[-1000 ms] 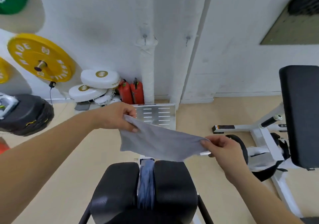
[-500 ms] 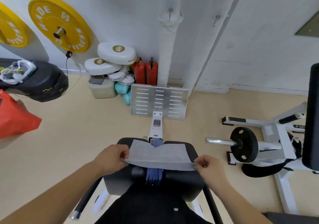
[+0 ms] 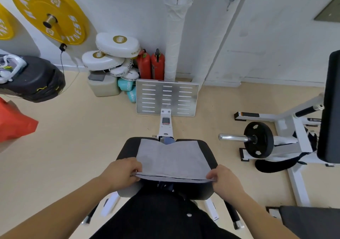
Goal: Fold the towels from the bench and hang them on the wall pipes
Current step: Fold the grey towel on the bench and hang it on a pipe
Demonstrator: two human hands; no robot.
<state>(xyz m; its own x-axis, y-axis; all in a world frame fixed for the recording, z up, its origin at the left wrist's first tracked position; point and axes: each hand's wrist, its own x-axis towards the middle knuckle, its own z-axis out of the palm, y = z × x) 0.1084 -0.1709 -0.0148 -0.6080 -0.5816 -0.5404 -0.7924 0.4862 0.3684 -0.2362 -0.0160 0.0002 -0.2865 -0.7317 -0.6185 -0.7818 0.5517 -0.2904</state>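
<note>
At the far left a red bag (image 3: 15, 123) sits below a black pad (image 3: 38, 81) that carries a white shoe (image 3: 11, 67), and a yellow weight plate (image 3: 49, 12) hangs on the wall above them. White boxing pads (image 3: 117, 44) are stacked against the wall beside two red extinguishers (image 3: 151, 65). The left hand (image 3: 122, 174) pinches the near left corner of a grey towel (image 3: 171, 159), fingers curled over its doubled edge. The towel lies spread across the black split bench (image 3: 125, 148), its far edge toward a slotted metal footplate (image 3: 166, 97). A bit of blue cloth (image 3: 169, 141) shows in the bench's gap just beyond the towel. Two white wall pipes (image 3: 174, 36) rise behind the footplate. The right hand (image 3: 227, 180) pinches the towel's near right corner in the same way. Further right, a black plate (image 3: 258, 140) sits on a chrome bar of a white frame (image 3: 298, 128).
</note>
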